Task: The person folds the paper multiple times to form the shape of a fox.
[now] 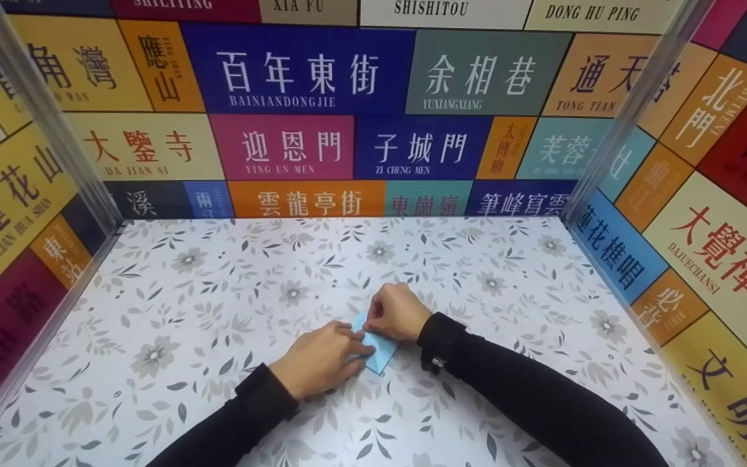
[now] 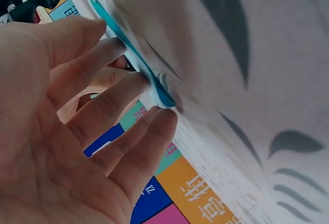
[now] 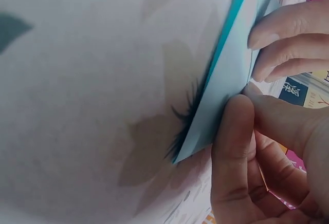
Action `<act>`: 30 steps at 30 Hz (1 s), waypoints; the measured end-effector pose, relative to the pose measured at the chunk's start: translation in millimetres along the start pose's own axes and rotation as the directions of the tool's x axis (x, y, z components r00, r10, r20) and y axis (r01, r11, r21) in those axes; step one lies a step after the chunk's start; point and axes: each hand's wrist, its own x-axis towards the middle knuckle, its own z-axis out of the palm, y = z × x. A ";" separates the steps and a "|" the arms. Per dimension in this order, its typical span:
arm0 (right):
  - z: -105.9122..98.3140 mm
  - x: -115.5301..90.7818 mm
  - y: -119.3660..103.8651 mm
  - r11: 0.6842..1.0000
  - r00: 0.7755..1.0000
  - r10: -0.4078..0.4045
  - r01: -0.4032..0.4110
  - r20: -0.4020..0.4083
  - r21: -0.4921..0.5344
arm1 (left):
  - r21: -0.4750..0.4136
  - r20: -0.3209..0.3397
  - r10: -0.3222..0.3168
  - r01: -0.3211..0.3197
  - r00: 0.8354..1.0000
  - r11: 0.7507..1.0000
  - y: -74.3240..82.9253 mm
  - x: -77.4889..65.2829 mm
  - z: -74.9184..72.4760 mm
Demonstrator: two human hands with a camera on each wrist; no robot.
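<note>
A small piece of folded light-blue paper (image 1: 383, 355) lies on the tabletop, narrow and pointed at its near end. From the left, my left hand (image 1: 321, 360) presses it down with its fingertips, the fingers fairly straight. My right hand (image 1: 401, 311) is at the far right side of the paper, thumb and index finger pinching at a fold. The right wrist view shows that pinch at the edge of the paper (image 3: 218, 100), with the left fingertips resting farther along it. In the left wrist view the paper (image 2: 163, 96) appears as a thin teal edge under the fingers.
The white tabletop (image 1: 237, 279) carries a grey flower and leaf print. Panels with coloured Chinese place-name signs (image 1: 296, 68) stand behind and on both sides, joined by clear corner strips (image 1: 633, 97).
</note>
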 end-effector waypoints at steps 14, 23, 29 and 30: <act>-1.2 -1.0 2.4 1.000 1.000 -0.012 0.012 -0.011 0.008 | -0.127 -0.173 -0.152 0.131 0.973 0.983 -25.7 29.0 -3.2; -0.6 -3.1 2.0 1.000 0.999 -0.028 0.028 -0.024 0.013 | -0.177 -0.177 -0.247 0.216 0.953 0.960 -35.9 59.4 0.5; 0.6 -4.6 -0.3 0.999 0.998 -0.046 0.046 -0.043 0.010 | -0.150 -0.150 -0.233 0.210 0.961 0.966 -36.4 63.5 -1.7; 0.9 -4.8 -0.2 0.999 0.998 -0.048 0.048 -0.047 0.011 | -0.149 -0.147 -0.227 0.205 0.963 0.967 -36.5 63.4 -1.6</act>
